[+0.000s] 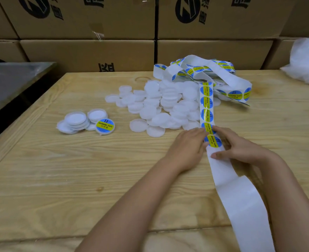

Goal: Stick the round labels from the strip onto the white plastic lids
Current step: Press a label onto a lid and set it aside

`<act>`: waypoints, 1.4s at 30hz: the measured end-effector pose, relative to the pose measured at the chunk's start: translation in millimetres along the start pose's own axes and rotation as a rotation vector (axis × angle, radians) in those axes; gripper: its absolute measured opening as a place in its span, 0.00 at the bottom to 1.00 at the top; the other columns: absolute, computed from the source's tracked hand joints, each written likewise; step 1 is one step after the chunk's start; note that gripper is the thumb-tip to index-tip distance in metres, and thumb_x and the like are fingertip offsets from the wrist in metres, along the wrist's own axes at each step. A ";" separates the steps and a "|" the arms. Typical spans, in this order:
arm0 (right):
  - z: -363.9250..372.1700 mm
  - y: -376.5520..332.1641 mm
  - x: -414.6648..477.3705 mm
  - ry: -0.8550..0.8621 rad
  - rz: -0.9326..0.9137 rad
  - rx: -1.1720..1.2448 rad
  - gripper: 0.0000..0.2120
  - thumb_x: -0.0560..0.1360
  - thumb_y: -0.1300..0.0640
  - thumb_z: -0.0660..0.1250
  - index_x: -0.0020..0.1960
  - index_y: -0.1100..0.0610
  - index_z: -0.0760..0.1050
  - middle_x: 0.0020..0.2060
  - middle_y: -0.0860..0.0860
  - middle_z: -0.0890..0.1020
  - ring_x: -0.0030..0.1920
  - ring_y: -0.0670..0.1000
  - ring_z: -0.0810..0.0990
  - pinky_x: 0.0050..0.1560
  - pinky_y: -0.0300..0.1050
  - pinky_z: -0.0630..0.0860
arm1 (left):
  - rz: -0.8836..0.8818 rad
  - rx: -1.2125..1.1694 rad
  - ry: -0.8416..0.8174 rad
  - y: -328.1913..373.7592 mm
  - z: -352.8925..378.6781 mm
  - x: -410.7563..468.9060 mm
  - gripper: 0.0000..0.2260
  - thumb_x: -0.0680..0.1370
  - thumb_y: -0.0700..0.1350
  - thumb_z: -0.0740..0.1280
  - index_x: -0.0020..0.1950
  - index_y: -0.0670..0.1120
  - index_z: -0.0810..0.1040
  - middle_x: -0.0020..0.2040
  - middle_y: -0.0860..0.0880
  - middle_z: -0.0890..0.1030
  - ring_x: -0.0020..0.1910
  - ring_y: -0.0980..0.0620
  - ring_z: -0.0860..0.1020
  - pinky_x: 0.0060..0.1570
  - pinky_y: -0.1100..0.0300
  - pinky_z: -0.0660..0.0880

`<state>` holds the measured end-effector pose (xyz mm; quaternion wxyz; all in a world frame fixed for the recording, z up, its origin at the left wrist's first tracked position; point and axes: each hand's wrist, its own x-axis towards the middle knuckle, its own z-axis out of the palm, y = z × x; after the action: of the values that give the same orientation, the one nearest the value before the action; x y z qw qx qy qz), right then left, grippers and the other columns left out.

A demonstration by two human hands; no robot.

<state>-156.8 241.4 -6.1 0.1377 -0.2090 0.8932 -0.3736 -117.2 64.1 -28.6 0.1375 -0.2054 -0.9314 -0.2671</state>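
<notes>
1. Wooden table (59, 179) fills the frame.
2. White lids (150, 110) pile upper centre.
3. Label strip (206, 106) runs from pile to lower right.
4. Right hand (241, 148) pinches strip; left hand (188, 146) touches it, grip unclear.
5. Labelled lid (105, 126) centre left.

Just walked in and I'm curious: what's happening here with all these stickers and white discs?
A person is sticking round labels onto white plastic lids. The right hand holds the label strip, thumb on its bare backing, while the left hand reaches the nearest label, seemingly to peel it; whether it pinches it yet is unclear. A big pile of plain lids waits behind on the wooden table. To the left sits a small stack, with one labelled lid beside it.
</notes>
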 end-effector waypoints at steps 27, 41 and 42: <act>18.7 -27.1 30.3 0.551 0.295 -0.290 0.13 0.74 0.57 0.54 0.38 0.58 0.75 0.41 0.60 0.79 0.44 0.61 0.73 0.41 0.49 0.70 | -0.155 0.041 0.160 17.7 10.8 15.9 0.08 0.73 0.42 0.64 0.51 0.47 0.78 0.41 0.50 0.77 0.53 0.47 0.73 0.69 0.50 0.52; 21.8 -28.6 25.3 0.818 -0.021 -0.135 0.16 0.80 0.56 0.55 0.39 0.64 0.72 0.39 0.61 0.78 0.43 0.61 0.74 0.45 0.52 0.69 | -0.545 -0.904 0.494 1.2 -9.6 11.6 0.06 0.74 0.37 0.69 0.42 0.47 0.77 0.36 0.52 0.79 0.37 0.54 0.78 0.43 0.63 0.75; 22.0 -32.3 26.2 0.805 -0.049 -0.047 0.15 0.80 0.54 0.58 0.42 0.63 0.76 0.42 0.57 0.79 0.45 0.58 0.75 0.47 0.50 0.70 | -0.551 -0.951 0.514 -0.3 -12.2 11.3 0.07 0.75 0.37 0.69 0.41 0.48 0.77 0.36 0.51 0.80 0.36 0.54 0.78 0.43 0.60 0.76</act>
<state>-162.2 195.0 -0.1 -0.2368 -0.0705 0.8788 -0.4083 -125.5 60.6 -14.7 0.1770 0.0753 -0.6658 -0.7209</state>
